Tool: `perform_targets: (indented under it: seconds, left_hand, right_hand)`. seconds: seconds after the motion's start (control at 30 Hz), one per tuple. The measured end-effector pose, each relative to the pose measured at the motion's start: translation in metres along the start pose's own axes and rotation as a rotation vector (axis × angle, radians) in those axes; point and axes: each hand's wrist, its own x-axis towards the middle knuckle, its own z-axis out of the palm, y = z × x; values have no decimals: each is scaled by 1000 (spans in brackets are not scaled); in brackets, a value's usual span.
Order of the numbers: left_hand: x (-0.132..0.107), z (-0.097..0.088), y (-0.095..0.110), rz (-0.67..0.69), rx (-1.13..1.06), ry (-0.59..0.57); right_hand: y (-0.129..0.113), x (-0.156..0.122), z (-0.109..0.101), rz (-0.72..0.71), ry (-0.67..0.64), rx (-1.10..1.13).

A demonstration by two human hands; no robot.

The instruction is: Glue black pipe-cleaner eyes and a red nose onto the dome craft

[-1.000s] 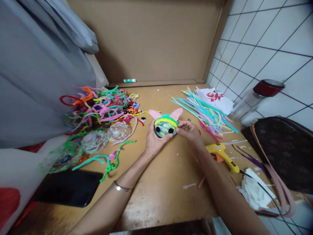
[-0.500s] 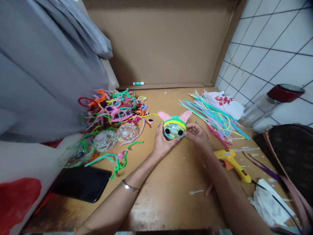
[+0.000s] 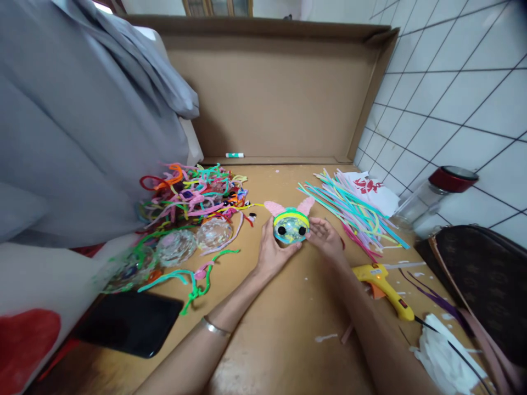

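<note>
A small round craft ball [image 3: 290, 226] with yellow and teal pipe-cleaner bands, two black pom-pom eyes and two pink ears sits just above the wooden table [image 3: 284, 323]. My left hand [image 3: 272, 253] cups it from below and from the left. My right hand [image 3: 326, 237] grips its right side with the fingertips. Both hands hold the ball between them at the middle of the table.
A tangle of coloured pipe cleaners [image 3: 193, 189] and two clear balls [image 3: 193, 241] lie left. Straight pipe cleaners [image 3: 354, 211] fan out right. A yellow glue gun [image 3: 385, 288], black phone [image 3: 129, 323], red-lidded jar [image 3: 436, 197], brown bag [image 3: 486, 285], tissue [image 3: 447, 351] and cardboard wall [image 3: 280, 99] surround them.
The camera has tilted up, showing more of the cardboard wall. Both hands stay on the craft ball with hardly any shift in grip.
</note>
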Motion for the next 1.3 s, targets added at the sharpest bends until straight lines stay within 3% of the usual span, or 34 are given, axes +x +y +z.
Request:
perform_targets:
  seconds: [0.33,0.97,1.2,1.3]
  left_hand:
    - [-1,8,-2,-5,-10,30]
    - [-4,2,-7,-62,0,25]
    - [-6,0,-5,-122,-26,66]
    - [-7,-4,-4,-80,-58,121]
  right_hand:
    - [6,3,1,-40,26,-29]
    - [-8,-4,-1,-89,29,-129]
    - [-16,-11,4,-169,136,-216]
    - [-22,-15,9,-222,179,-253]
